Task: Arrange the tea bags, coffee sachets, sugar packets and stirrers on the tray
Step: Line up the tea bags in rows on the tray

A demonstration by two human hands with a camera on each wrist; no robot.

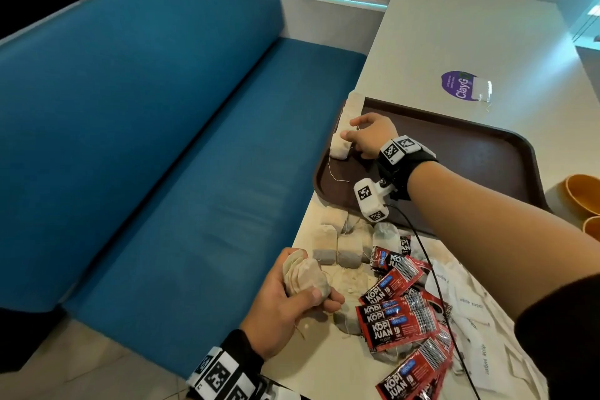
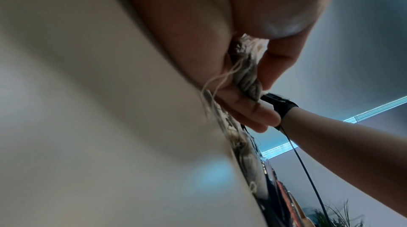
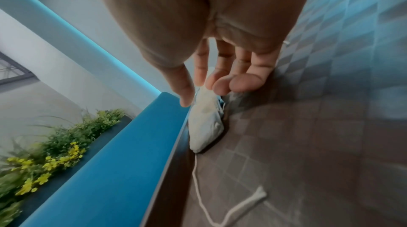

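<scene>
A dark brown tray (image 1: 470, 166) lies on the pale table. A row of tea bags (image 1: 352, 107) stands along its left rim. My right hand (image 1: 349, 131) reaches across the tray to that rim. In the right wrist view my right hand (image 3: 198, 91) pinches the top of the nearest tea bag (image 3: 204, 126) between thumb and fingertips, and the bag's string trails over the tray floor (image 3: 308, 143). My left hand (image 1: 311, 295) grips a bundle of tea bags (image 1: 303, 273) at the table's left edge. Loose tea bags (image 1: 337, 243), red coffee sachets (image 1: 399, 318) and white sugar packets (image 1: 467, 302) lie in front of the tray. No stirrers show.
A blue padded bench (image 1: 162, 140) runs along the table's left side, just past the tray rim. Orange bowls (image 1: 584, 195) stand at the right edge. One tea bag (image 1: 482, 89) lies on a purple sticker (image 1: 454, 84) behind the tray. A black cable (image 1: 431, 273) crosses the sachets.
</scene>
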